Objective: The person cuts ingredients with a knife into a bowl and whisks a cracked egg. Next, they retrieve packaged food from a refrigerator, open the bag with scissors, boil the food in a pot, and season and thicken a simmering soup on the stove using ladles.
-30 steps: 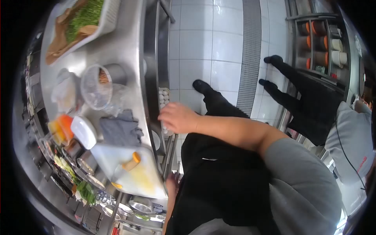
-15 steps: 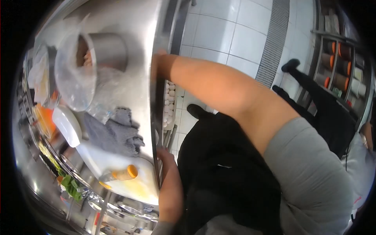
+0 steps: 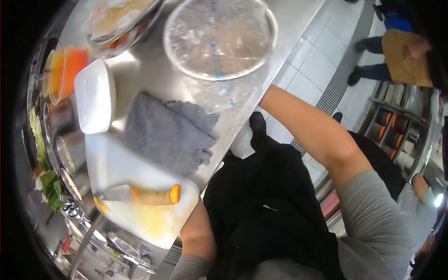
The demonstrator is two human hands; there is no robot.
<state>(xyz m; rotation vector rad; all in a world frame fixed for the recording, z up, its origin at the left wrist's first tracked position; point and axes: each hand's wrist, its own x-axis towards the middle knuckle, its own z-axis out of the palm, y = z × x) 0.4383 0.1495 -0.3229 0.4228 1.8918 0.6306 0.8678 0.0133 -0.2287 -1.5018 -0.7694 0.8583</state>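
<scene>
Both my hands are hidden beyond the edge of the steel counter (image 3: 305, 14), so their fingers do not show. My right forearm (image 3: 312, 123) reaches down to that edge, below a round metal pot (image 3: 166, 49) covered with clear plastic film (image 3: 233, 39). My left forearm (image 3: 198, 233) goes under the counter near the white cutting board (image 3: 105, 163). On the board lies a knife (image 3: 156, 196) with a yellow-tipped handle. A folded grey cloth (image 3: 163, 133) rests between board and pot.
Beside the cloth stands a white rectangular dish (image 3: 95, 98). Farther off are containers of orange liquid (image 3: 70, 70), a bowl with paper (image 3: 116, 21) and green leaves (image 3: 49, 189). Tiled floor, a drain grate (image 3: 336, 74), a shelf rack (image 3: 396, 128) and other people (image 3: 403, 56) are at the right.
My view has swung, so the counter now runs diagonally. The film-covered pot appears nearer the edge. The eggs below the counter have left view; a person in a tan apron has come in.
</scene>
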